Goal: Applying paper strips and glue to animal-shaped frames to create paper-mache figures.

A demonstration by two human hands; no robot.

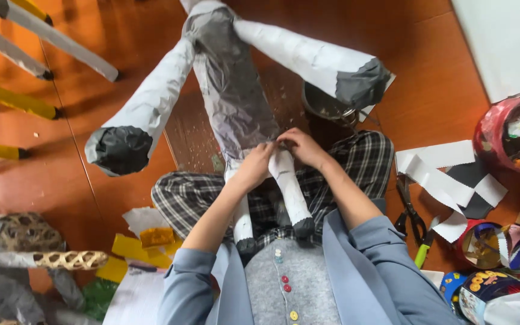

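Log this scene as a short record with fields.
Setting: wooden floor, person seated, checked trousers
Left hand: pressing on paper figure where its legs join
Right hand: pressing beside it
Figure: grey body, white legs, black tips
Near right: scissors, paper strips, tape rolls
Near left: yellow scraps

Both hands (281,153) — paper animal figure (230,90)

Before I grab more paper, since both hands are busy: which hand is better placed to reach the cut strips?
Probably the right hand. The white paper strips and scissors lie on the floor on that side; the left hand would have to cross the paper animal.
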